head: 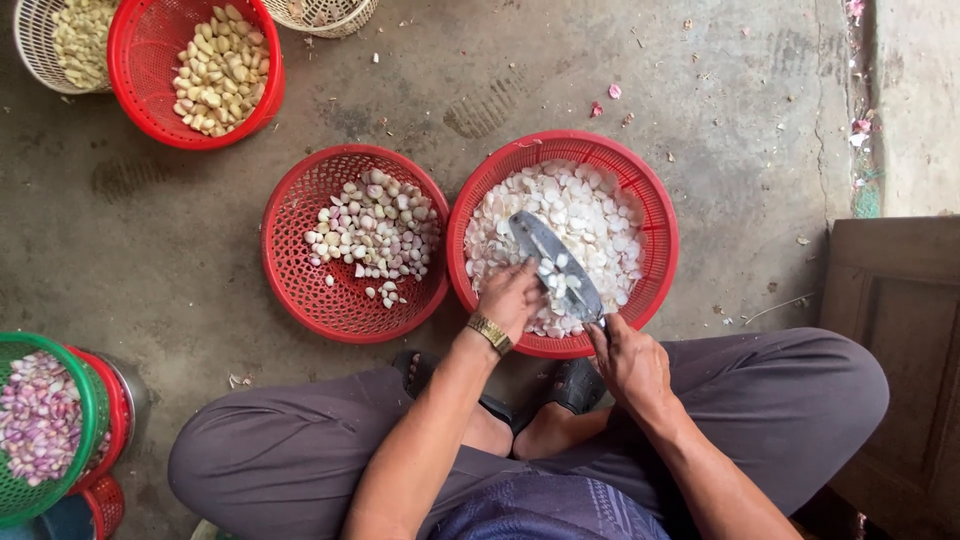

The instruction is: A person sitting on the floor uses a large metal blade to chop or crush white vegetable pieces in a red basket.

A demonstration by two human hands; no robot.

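I am viewing the work area from directly above, with the person seated on a concrete floor (600, 60). The right hand (632, 362) is gripping the handle end of a broad knife (556, 264), fingers curled tightly around it. The blade is extending up and to the left, lying flat over the contents of the right red basket (662, 215). That basket is holding pale peeled skins and clove pieces (590, 215), and several white pieces are resting on the blade itself. The left hand (510, 297) is hovering at the basket's near-left edge, touching the blade's side; its fingers are bunched together, and I cannot tell whether they are pinching a piece. A gold wristwatch (489, 333) is sitting on the left wrist.

Just beside, touching rim to rim, a second red basket (290, 270) is holding purple-white shallot cloves (375, 235). At the upper left, a third red basket (135, 70) is containing yellowish peeled cloves (220, 70). At the lower left edge, a green basket (85, 400) is holding purple shallots (35, 415).
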